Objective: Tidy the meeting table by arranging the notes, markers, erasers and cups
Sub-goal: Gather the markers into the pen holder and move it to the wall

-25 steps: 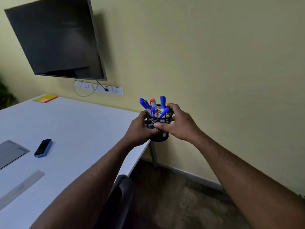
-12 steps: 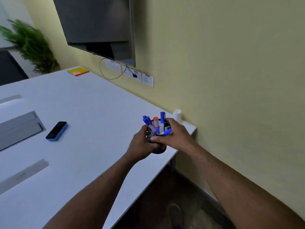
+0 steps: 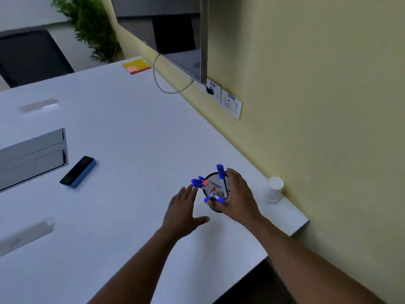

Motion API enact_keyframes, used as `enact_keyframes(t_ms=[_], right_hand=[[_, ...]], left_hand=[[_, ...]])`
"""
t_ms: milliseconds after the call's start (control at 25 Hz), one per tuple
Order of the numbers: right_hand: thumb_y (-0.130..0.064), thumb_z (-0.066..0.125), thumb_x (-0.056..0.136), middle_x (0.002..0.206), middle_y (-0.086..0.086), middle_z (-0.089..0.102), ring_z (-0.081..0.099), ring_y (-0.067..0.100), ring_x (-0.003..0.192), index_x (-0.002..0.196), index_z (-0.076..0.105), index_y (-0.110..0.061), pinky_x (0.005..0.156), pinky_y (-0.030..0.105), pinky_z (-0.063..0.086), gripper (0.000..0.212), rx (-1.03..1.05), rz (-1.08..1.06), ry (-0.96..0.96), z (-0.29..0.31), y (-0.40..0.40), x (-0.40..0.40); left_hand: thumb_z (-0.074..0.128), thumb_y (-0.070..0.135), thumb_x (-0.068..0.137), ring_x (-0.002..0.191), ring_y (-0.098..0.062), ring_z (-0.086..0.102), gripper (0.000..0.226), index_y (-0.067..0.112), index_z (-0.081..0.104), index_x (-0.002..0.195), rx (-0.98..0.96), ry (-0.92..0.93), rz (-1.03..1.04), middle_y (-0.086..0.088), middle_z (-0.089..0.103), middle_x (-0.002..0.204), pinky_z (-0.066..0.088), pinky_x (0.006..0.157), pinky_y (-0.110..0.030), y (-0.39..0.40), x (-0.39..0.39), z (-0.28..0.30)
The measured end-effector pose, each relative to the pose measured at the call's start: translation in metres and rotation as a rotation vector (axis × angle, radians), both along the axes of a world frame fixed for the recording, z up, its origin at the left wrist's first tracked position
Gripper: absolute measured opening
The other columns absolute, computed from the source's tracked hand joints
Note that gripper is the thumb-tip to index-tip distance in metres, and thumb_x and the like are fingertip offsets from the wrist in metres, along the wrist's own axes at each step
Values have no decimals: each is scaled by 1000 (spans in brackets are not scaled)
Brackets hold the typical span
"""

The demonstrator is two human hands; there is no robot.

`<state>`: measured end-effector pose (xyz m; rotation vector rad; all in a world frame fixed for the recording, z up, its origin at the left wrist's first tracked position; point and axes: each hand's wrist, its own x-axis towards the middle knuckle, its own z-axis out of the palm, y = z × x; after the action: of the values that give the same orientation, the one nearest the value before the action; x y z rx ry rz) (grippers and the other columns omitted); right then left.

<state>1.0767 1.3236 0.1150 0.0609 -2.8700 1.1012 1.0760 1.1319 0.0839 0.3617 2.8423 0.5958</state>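
A black mesh pen cup (image 3: pixel 215 179) stands on the white table (image 3: pixel 122 132) near its right end, filled with several blue markers and one red-capped marker (image 3: pixel 207 184). My right hand (image 3: pixel 237 197) wraps around the cup's right side. My left hand (image 3: pixel 184 210) hovers just left of the cup with fingers spread, holding nothing. A white paper cup (image 3: pixel 273 189) stands upside down by the wall, right of my right hand. A blue-and-black eraser (image 3: pixel 78 171) lies to the left. Yellow and orange sticky notes (image 3: pixel 136 66) sit at the far corner.
A grey cable hatch (image 3: pixel 32 154) is set into the table at left, and a clear ruler (image 3: pixel 24 235) lies near the front left. A wall screen (image 3: pixel 175 34), sockets (image 3: pixel 232 104) and a looped cable run along the yellow wall. A plant and a dark chair stand beyond the table.
The pen cup came down from mid-air onto the table near the paper cup. My left hand let go of it and opened; my right hand still holds it.
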Motion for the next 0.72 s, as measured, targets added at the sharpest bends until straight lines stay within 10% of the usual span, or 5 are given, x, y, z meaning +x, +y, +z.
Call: enact_keyframes(t_ms=[320,720], right_hand=[[-66,75,60,153,8,32,32,24,141,131,44,-15,104,63,34,93,101,-35,24,-75,16,-142],[-57,82,58,127,-1,55,59,19,109,134,40,-19,74,31,53,95,-148,-179,-7,-95,-1,-281]], left_hand=[[66,70,72,149,-32,-15,117,29,-7,154,-280,-409,249,-3,-22,162,0,118,-55,-26,-63,-81],[70,83,40,125,-28,-54,146,56,-42,129,-139,-627,238,10,-65,128,-18,109,-62,-47,-88,-110]])
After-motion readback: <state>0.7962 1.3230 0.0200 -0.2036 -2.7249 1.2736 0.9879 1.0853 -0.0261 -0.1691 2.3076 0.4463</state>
